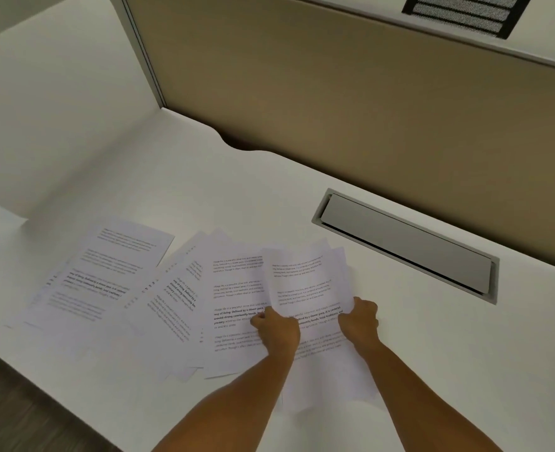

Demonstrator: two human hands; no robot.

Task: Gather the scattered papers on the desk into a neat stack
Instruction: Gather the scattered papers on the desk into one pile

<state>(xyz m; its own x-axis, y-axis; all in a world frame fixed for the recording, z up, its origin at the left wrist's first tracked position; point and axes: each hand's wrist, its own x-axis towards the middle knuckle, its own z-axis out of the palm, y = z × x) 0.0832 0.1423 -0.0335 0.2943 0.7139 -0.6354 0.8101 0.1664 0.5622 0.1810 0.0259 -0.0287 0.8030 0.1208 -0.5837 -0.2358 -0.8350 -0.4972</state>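
Several printed white sheets lie fanned across the white desk (432,353). My left hand (277,329) and my right hand (359,321) grip the two side edges of a small bundle of papers (305,282), which curls up a little off the desk. Just left of it lies an overlapping spread of sheets (204,308). Farther left a separate pair of sheets (96,275) rests flat, skewed to the others.
A grey cable-tray flap (406,246) is set into the desk at the back right. A tan partition (334,102) runs along the back and a white panel (57,109) closes the left side. The desk's front edge (57,383) drops to dark floor at lower left.
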